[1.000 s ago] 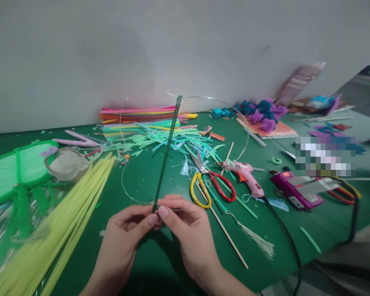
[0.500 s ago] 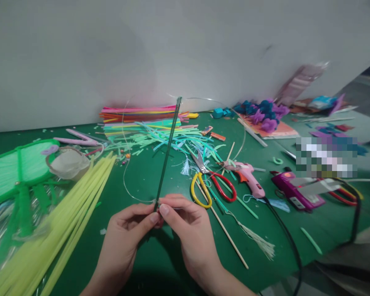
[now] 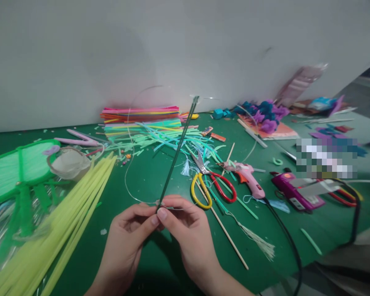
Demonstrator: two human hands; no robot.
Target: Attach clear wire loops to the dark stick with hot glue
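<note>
Upright above the table, a pair of thin dark green stems [image 3: 179, 149] leans to the right, joined at the top. My left hand [image 3: 129, 238] is closed, thumb and fingers pinching the stems' lower end. Closed beside it, my right hand [image 3: 188, 234] pinches the same spot with its thumb and fingertips, and the two thumbs touch. A thin clear wire [image 3: 126, 174] bows out from the fingertips on the left and up toward the wall, with another arc on the right. A small clear piece shows at the fingertips; what lies under the thumbs is hidden.
Yellow- and red-handled scissors [image 3: 202, 168] lie by a pink glue gun [image 3: 248, 179]. Pipe cleaners [image 3: 142, 117] are heaped along the wall. Yellow-green strips [image 3: 70, 218] and a green frame-like item [image 3: 20, 170] lie left, a purple device [image 3: 296, 195] right. The glue gun's black cord [image 3: 291, 242] trails rightward.
The top of the green stems has swung to the right, and the clear wire loops have shifted with it. Both hands keep their pinch at the lower end.
</note>
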